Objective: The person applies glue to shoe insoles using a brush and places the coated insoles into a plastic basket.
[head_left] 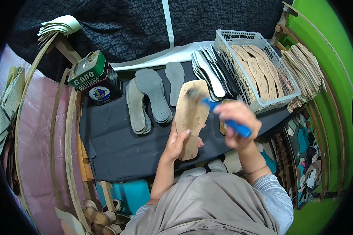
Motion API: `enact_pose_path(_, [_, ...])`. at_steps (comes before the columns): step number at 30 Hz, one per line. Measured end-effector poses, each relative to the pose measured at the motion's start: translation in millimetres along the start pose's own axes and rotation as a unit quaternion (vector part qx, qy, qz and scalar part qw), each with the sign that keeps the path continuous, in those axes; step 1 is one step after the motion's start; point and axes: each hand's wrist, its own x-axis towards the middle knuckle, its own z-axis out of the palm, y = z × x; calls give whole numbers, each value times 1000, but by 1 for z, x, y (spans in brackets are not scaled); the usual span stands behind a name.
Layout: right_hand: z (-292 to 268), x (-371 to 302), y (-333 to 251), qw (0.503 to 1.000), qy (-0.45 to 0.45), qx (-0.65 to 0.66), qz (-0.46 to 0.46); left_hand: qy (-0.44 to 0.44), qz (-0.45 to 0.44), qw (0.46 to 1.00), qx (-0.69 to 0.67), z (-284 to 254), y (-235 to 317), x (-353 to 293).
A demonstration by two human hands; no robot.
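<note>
My left hand grips a tan insole near its narrow end, thumb on the upper face and fingers around the far edge. The insole is held up over the dark table, its broad end pointing away from me. In my right hand is a blue-handled brush, fingers closed around the handle. The brush's dark, motion-blurred bristles lie over the broad part of the insole, apparently touching it. Partly hidden behind my right hand is a small container with a brownish look.
Grey insoles lie stacked on the dark table, with a single grey one beside them. A green and black metal can stands at left. White and black strips lie near a white plastic basket of tan insoles.
</note>
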Motion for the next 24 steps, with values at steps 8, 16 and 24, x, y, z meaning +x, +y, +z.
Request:
enact_pose_path(8, [5, -9, -13, 994, -90, 43, -38, 44, 19, 996, 75, 3, -1, -2])
enact_pose_path(16, [12, -14, -10, 996, -76, 43, -12, 37, -6, 994, -98, -5, -23, -2])
enact_pose_path(24, [10, -11, 4, 996, -31, -76, -28, 53, -13, 998, -12, 5, -8, -1])
